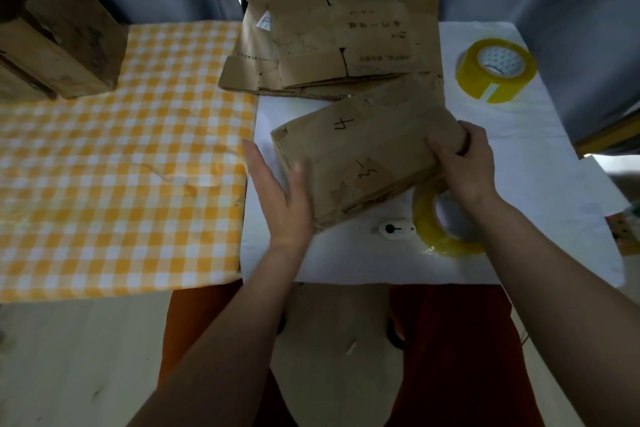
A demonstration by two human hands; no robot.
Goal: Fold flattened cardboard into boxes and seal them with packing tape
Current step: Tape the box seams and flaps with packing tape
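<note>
A folded brown cardboard box [367, 152] with handwritten marks lies tilted on the white table [540, 163]. My right hand [464, 163] grips its right end, fingers curled over the edge. My left hand [280, 191] presses flat, with straight fingers, against the box's left end. A stack of flattened cardboard [332, 42] lies behind the box. A thick roll of yellowish packing tape [495, 69] stands at the back right. A thinner tape roll [440, 225] lies partly under my right wrist.
A yellow-and-white checked cloth [121, 163] covers the table to the left. Finished boxes [59, 31] are piled at the far left corner. A small white cutter [396, 229] lies near the front edge. Grey curtains hang behind.
</note>
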